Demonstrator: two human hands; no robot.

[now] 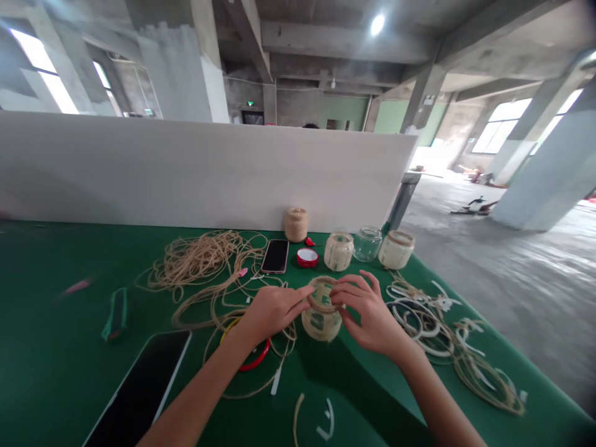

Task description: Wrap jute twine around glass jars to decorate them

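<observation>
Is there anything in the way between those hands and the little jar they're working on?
Nothing visible: the left hand and right hand both have fingers at the rope-wrapped rim of the glass jar. The red ring lies by the left wrist, not between.

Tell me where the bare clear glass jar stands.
In the head view, right of centre, the bare clear glass jar stands between two cream-covered round jars, before the white panel.
</observation>
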